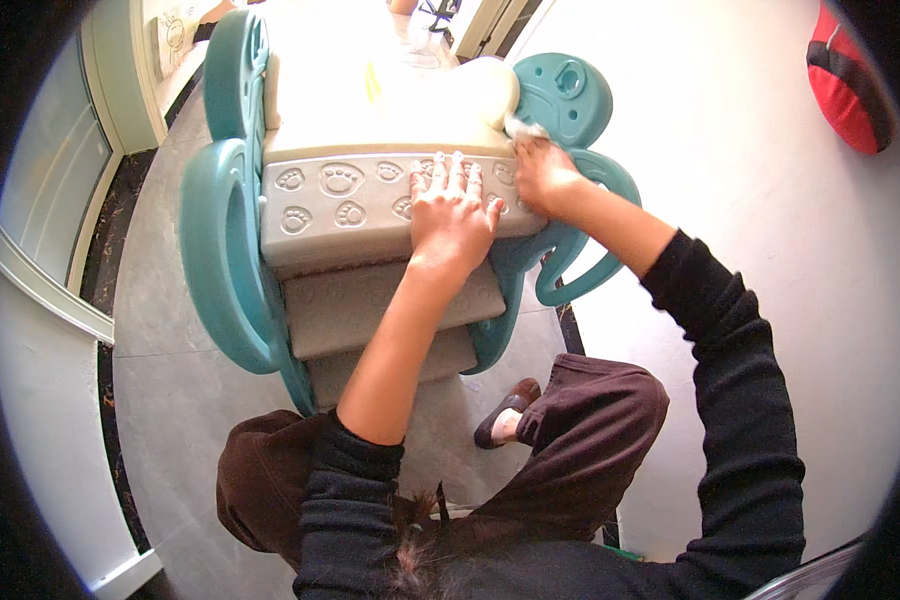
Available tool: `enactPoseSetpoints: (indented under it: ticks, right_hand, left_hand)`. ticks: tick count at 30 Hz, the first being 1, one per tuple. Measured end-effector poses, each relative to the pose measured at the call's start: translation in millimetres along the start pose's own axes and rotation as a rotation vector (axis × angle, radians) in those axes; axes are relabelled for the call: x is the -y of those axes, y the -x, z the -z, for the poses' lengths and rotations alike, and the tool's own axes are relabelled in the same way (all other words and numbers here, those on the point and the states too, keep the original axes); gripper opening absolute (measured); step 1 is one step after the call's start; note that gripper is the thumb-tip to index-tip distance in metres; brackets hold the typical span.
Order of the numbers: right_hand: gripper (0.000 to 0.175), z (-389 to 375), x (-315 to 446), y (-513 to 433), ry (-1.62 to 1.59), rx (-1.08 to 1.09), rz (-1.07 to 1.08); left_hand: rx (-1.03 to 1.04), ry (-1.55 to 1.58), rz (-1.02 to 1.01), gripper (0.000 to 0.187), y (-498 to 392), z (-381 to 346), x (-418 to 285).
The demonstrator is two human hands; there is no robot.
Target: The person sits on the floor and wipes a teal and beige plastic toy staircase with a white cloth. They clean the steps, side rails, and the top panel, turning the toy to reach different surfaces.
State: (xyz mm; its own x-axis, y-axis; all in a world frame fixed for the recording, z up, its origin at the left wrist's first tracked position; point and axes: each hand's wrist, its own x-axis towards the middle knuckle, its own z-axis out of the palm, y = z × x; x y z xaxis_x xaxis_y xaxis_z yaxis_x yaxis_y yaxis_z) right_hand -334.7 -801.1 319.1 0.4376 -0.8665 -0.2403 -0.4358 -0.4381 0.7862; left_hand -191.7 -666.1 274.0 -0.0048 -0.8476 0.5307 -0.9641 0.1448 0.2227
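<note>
A child's plastic slide with teal side panels (221, 247) and pale steps (390, 300) stands before me. My left hand (452, 217) lies flat on its top step (322, 199), which has raised paw prints. The fingers are slightly apart and hold nothing. My right hand (544, 174) grips a white cloth or wipe (526, 130), partly hidden by the fingers. It presses at the step's right end, beside the teal panel with a round moulded face (566, 97). Bright light washes out the platform behind the step.
A grey tiled floor (172, 420) lies under the slide, between a white wall (705, 150) at right and a door (60, 165) at left. A red and black object (847, 90) shows at upper right. My shod foot (508, 412) is near the lower steps.
</note>
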Motion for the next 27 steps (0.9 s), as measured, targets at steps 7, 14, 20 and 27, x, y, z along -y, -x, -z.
enactPoseSetpoints:
  ticks: [7,14,20,27]
  right_hand:
    - [0.051,92,-58,20,0.062,-0.013,0.015]
    - [0.050,34,-21,48,0.152,-0.085,0.085]
    - [0.050,19,-6,102,0.121,-0.208,0.193]
    - [0.051,46,-32,35,0.075,-0.114,0.058]
  left_hand:
    - [-0.005,0.012,0.007,0.057,0,3,-2]
    - [0.039,0.039,0.000,0.059,0,0,-7]
    - [0.027,-0.007,0.006,0.058,0,4,0]
    - [-0.025,0.041,-0.011,0.056,0,0,-11]
